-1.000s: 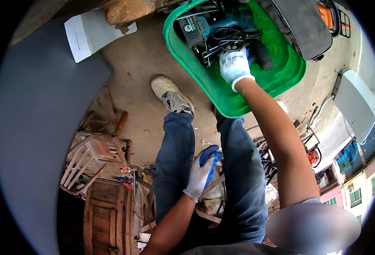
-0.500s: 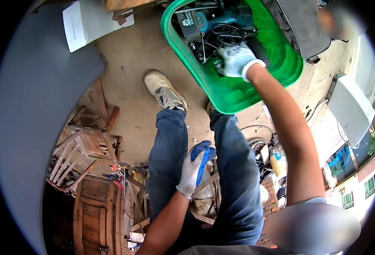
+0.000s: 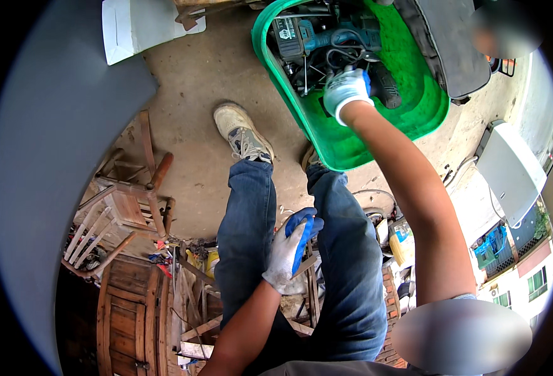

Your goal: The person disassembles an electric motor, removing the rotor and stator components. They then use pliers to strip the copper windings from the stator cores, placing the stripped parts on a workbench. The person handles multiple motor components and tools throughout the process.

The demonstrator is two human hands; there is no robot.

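A green plastic tub [image 3: 414, 113] holds a jumble of tools, among them a teal power tool [image 3: 345, 39] with a black battery pack [image 3: 287, 36] and a looped black cable [image 3: 336, 53]. My right hand [image 3: 348, 91], in a white glove with blue coating, reaches into it. Its fingers are curled down among the dark items, and whatever they grip is hidden. Right beside it lies a black tool handle [image 3: 386, 86]. Between my knees hangs my left hand [image 3: 289, 247], gloved in white and blue, its fingers loosely curled with no object visible in them.
A dark grey bag [image 3: 445, 47] leans by the tub's right rim. To the left are a grey panel [image 3: 57, 156], a white carton [image 3: 138, 28] and a wooden chair [image 3: 129, 210]. A wooden cabinet [image 3: 126, 319] and assorted clutter stand behind my legs.
My right hand has shifted left relative to the tub, and its fingers now bend inward; the black handle beside it shows more. The left hand stays put. The view has moved slightly.
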